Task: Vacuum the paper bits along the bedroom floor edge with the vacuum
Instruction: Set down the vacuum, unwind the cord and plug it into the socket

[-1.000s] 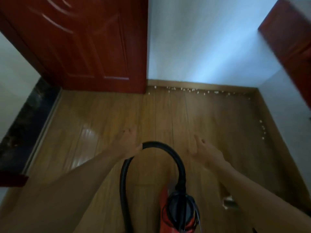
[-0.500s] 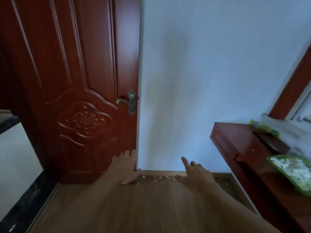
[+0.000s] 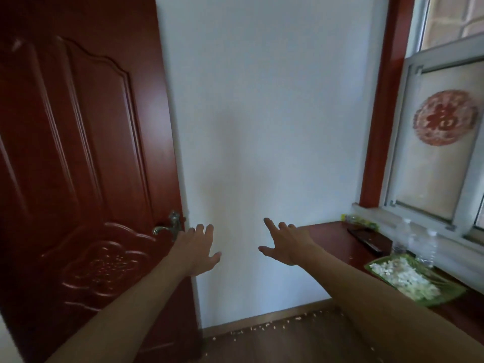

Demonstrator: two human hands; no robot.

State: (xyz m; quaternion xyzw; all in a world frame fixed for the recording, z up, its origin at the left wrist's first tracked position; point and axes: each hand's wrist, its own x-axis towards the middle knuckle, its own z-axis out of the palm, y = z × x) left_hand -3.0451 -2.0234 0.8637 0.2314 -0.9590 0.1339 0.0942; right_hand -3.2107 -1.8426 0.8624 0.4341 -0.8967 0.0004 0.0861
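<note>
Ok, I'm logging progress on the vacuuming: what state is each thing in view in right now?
left hand: open, empty.
right hand: open, empty.
door: swung open beside the wall.
paper bits: scattered along the skirting, not vacuumed.
green tray: on the desk, holding white bits.
bottles: upright by the window.

The right forearm [image 3: 379, 305] covers some paper bits [image 3: 272, 326]; the right edge cuts the window [image 3: 445, 127].

Small white paper bits [image 3: 272, 326] lie scattered on the wooden floor along the wall's baseboard.
</note>
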